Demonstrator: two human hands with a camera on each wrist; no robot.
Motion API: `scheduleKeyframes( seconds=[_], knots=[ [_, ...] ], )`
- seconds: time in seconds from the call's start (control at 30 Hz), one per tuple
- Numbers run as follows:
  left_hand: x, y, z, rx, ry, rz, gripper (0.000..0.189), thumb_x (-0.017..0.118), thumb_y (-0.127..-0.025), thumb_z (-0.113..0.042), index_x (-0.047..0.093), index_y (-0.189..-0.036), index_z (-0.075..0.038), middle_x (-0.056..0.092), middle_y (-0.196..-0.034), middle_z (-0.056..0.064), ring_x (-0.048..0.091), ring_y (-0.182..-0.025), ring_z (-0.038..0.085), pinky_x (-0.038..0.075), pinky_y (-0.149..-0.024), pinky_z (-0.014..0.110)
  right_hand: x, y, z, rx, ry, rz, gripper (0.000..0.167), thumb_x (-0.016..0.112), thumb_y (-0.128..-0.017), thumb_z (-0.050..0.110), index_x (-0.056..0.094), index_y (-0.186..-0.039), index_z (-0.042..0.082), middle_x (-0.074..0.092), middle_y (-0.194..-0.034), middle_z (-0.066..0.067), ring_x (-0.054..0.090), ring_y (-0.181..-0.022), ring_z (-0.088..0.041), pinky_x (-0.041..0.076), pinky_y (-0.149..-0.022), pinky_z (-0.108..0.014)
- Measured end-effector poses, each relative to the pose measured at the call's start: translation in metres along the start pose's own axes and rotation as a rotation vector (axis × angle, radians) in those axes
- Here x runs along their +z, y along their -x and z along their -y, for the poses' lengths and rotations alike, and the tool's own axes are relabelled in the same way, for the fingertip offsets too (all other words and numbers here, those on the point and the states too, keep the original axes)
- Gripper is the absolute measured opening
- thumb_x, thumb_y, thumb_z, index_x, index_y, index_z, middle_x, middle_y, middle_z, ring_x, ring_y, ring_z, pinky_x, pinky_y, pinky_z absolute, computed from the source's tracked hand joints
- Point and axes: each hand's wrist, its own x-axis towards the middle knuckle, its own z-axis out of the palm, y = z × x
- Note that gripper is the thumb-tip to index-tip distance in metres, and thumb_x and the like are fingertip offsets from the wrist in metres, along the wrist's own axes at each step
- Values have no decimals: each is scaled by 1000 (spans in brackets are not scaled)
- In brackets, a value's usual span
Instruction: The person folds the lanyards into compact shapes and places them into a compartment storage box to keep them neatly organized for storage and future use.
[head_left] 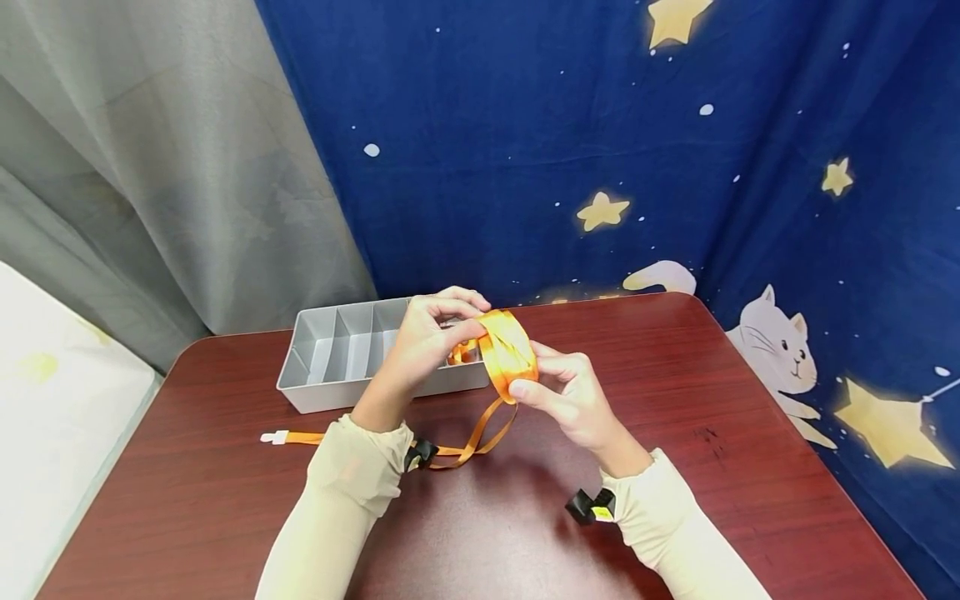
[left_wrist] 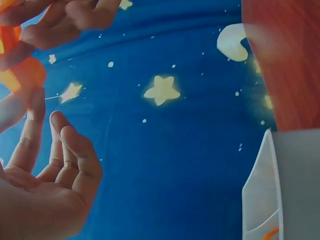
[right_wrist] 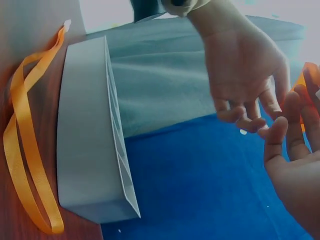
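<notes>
A coiled orange lanyard (head_left: 510, 346) is held up above the table between both hands. My left hand (head_left: 429, 333) pinches its upper left side with thumb and fingers. On its lower right, my right hand (head_left: 566, 392) grips it between thumb and fingers. In the right wrist view, much of the coil is hidden behind the right hand (right_wrist: 300, 170). A second orange lanyard (right_wrist: 22, 100) lies in a long loop on the table, a white clip (head_left: 274, 437) at its left end. The left forearm covers part of it in the head view.
Behind the hands stands a grey divided box (head_left: 322, 392) with several compartments. Orange strap (head_left: 461, 352) lies in its right-hand part, partly hidden by the left hand. The reddish-brown table (head_left: 720, 433) meets a blue star-patterned curtain (head_left: 525, 167) and a grey curtain (head_left: 172, 167).
</notes>
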Motion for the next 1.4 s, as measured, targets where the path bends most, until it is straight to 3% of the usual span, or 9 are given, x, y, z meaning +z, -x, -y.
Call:
scheduleKeyframes(
  seconds=[0.07,0.27,0.4,0.53,0.67,0.9,1.13,1.27,1.4],
  knots=[
    [2,1,3,-32,49,6,10,70,-82,4,72,-85,13,68,-100,12,60,-99,21,53,-77,23,1,0,0,16,-76,-8,19,69,-91,4,75,-110,3,67,-119,-6,62,-108,-19,53,-90,-30],
    [9,6,8,-209,181,-9,12,68,-86,-2,71,-90,9,65,-105,8,59,-68,13,50,-59,20,1,-1,1,46,-231,-53,27,65,-93,2,76,-113,15,69,-115,-3,62,-103,-15,51,-88,-25],
    [13,9,11,-229,211,-16,9,66,-87,-2,72,-91,4,66,-106,5,59,-65,12,51,-62,19,0,-3,1,56,-254,-65,27,61,-95,1,76,-114,14,71,-112,-3,63,-103,-14,50,-90,-26],
    [16,12,13,-191,234,-26,7,64,-88,3,70,-90,-1,65,-105,4,59,-64,12,51,-62,20,-1,-5,3,56,-262,-60,30,58,-96,-1,74,-117,12,70,-117,-5,62,-109,-18,48,-96,-28],
    [16,10,13,-134,214,-51,5,64,-88,4,68,-89,6,64,-104,6,58,-66,12,50,-60,20,-1,-4,1,77,-237,-37,26,62,-95,3,75,-114,14,68,-117,-4,61,-107,-17,50,-91,-27],
    [10,-2,7,49,27,-48,9,67,-83,3,70,-83,12,66,-102,18,62,-95,19,54,-75,22,-3,0,-5,152,-231,127,21,63,-97,8,75,-113,12,71,-107,-4,64,-104,-18,51,-89,-29],
    [8,-3,5,174,-138,-87,4,70,-84,4,74,-85,5,65,-104,17,65,-84,19,56,-66,24,-4,4,-17,275,-344,174,22,56,-100,6,74,-113,9,73,-108,-6,66,-104,-18,48,-94,-29],
    [9,-3,6,202,-184,-79,6,70,-86,4,75,-88,3,66,-104,14,64,-84,17,55,-63,25,-2,6,-20,300,-387,172,22,56,-101,6,73,-113,8,72,-109,-7,66,-105,-18,48,-96,-31],
    [10,-3,8,183,-164,-73,7,69,-84,7,75,-87,4,66,-104,15,62,-86,18,54,-61,23,1,5,-18,205,-294,143,22,59,-99,8,73,-116,11,71,-114,-7,64,-109,-19,49,-93,-29]
  ],
)
